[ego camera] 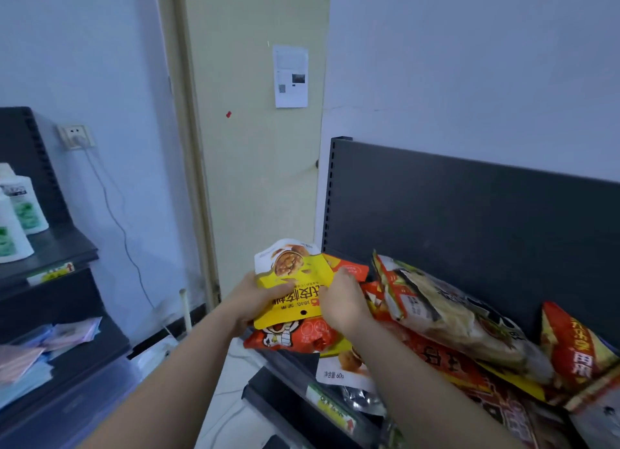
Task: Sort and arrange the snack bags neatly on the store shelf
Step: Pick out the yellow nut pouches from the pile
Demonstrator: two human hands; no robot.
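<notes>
snack bags (453, 317) heaped on shelf (339, 411), bottles (20, 210) far left

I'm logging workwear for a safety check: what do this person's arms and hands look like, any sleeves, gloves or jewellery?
The left forearm and right forearm are bare to the frame's edge, no sleeve in view. The left hand and right hand wear no gloves. No watch, bracelet or ring shows on either.
</notes>
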